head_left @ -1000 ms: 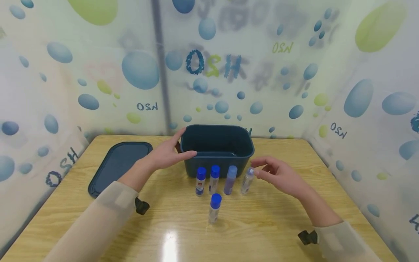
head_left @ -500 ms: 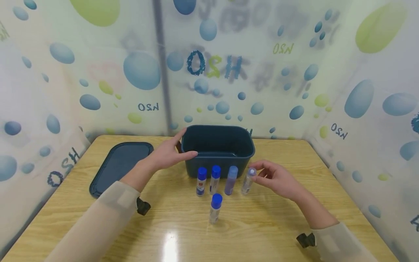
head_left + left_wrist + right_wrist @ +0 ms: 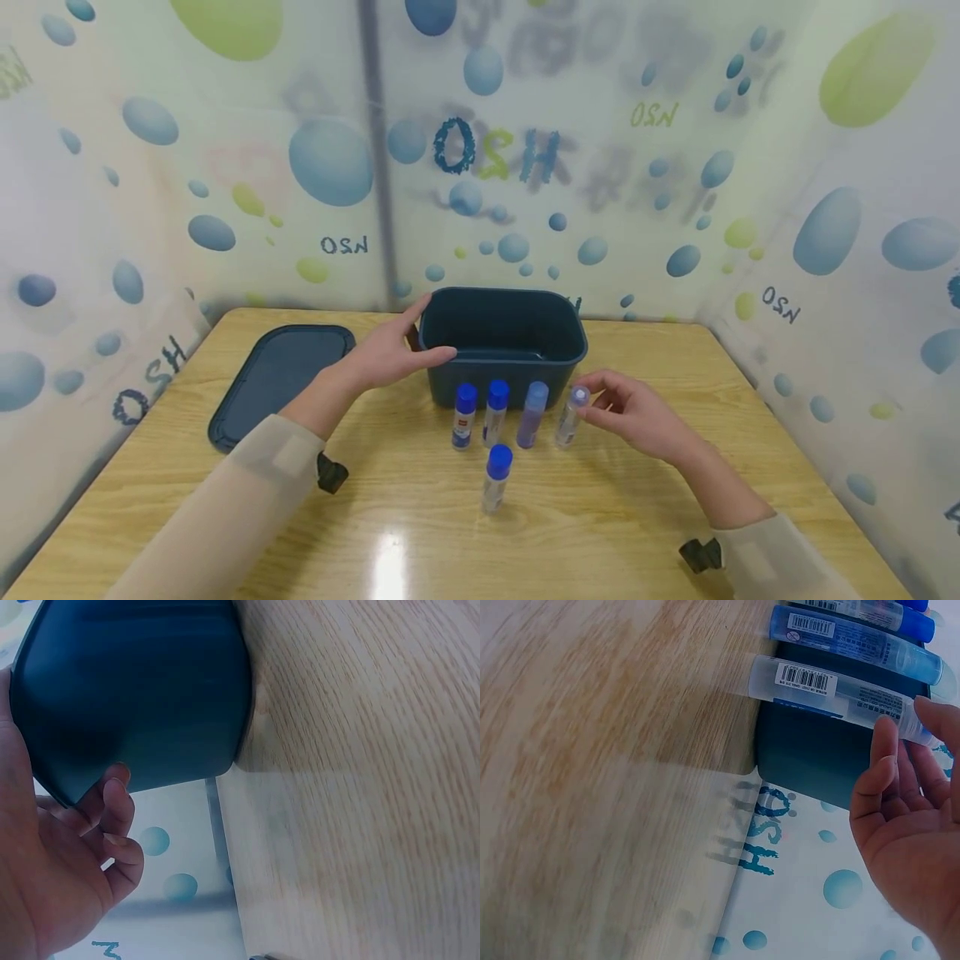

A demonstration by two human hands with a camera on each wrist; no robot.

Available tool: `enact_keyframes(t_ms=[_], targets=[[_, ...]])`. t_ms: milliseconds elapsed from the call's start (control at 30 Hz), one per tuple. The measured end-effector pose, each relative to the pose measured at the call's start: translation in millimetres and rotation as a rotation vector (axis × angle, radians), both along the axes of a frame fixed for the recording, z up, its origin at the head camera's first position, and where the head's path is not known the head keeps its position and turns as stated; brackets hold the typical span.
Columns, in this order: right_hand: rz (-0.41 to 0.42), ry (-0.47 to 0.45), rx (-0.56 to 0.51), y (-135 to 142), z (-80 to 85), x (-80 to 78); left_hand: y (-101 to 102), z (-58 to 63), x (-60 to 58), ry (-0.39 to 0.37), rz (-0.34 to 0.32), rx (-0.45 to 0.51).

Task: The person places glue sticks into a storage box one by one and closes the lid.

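- In the head view, your left hand is gripping the left end of the dark bin, its thumb lying over the front rim.
- There, your right hand is pinching the top of the clear glue stick, which is standing on the counter in front of the bin's right end.
- Left of it, a pale-blue glue stick and two blue-capped glue sticks are standing in the same row; a front glue stick is standing nearer you.
- A dark lid is lying flat to the left of the bin, partly hidden by your forearm.
- In the left wrist view, your fingers are curling at the bin's end, one fingertip touching its wall.
- In the right wrist view, your thumb and index finger are closing on the clear stick's cap end, and its barcode label is facing the camera.
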State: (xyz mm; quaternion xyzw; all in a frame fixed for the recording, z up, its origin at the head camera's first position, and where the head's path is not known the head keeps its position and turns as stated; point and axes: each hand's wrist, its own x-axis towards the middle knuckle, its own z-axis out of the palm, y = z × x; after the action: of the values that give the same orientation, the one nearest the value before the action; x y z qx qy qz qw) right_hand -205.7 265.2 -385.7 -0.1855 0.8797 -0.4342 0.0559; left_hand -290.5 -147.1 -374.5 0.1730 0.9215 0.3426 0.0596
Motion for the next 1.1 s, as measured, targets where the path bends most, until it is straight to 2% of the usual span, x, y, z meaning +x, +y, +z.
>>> enact_keyframes(t_ms=[400,633,833,1100], targets=[[-0.013,0.057,-0.034,4,9.8,8.7,1,-0.7,0.5,-0.007,0.001,0.004],[-0.022,0.112,-0.055,5,26.5,15.8,1,-0.2,0.5,-0.011,-0.001,0.006],[-0.038,0.195,-0.076,6,42.6,20.8,1,0.1,0.7,-0.016,-0.008,0.015],[-0.054,0.275,-0.132,3,58.9,22.3,0,0.0,0.4,-0.01,-0.014,0.017]])
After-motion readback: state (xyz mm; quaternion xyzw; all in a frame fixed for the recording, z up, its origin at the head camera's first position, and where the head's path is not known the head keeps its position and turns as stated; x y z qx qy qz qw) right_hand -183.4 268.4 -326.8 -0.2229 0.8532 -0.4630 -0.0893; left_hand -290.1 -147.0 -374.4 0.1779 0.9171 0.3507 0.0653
